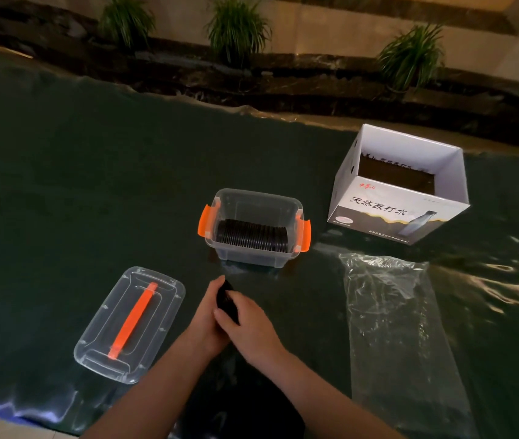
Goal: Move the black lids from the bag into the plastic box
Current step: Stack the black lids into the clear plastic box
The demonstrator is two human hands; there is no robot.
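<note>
head view: left hand [209,315] and right hand [252,327] both grip a small stack of thin black round lids [227,301] near the clear plastic box with orange latches [253,258]; the flat clear plastic bag [391,312] looks empty. the lids seem light, stiff and slippery, so hold them by the edges.

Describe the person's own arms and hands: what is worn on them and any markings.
Both forearms enter from the bottom edge and are bare as far as the frame shows: no sleeves or gloves in view. The left hand and right hand show no rings, watch, bracelet or markings that can be made out in this dim light. The fingers are uncovered.
</note>
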